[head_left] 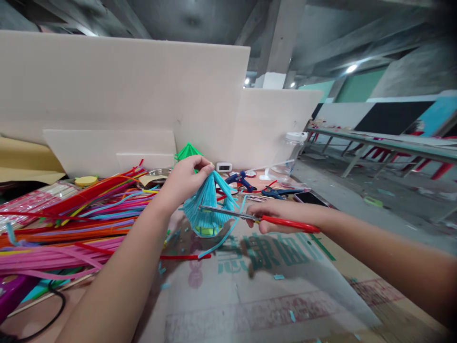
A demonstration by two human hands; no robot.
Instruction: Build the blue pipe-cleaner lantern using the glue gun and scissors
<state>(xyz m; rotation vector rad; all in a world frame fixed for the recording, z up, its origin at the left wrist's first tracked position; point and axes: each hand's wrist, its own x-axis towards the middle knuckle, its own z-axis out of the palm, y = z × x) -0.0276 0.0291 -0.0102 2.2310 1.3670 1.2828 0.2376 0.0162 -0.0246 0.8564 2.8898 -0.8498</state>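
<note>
My left hand (185,178) pinches the top of a blue cone-shaped bundle of pipe cleaners (209,207) and holds it above the table. My right hand (276,214) grips red-handled scissors (257,218). Their metal blades reach left across the lower part of the blue bundle. A loose blue strand hangs from the bundle down to the table. Small blue cut bits lie scattered on the cardboard sheet (271,295) below.
A heap of pink, red, orange and purple pipe cleaners (71,224) covers the table's left. A green cone (187,151), a blue glue gun (241,180), a clear jar (291,152) and a phone (310,197) sit behind. Cardboard panels (124,95) stand at the back.
</note>
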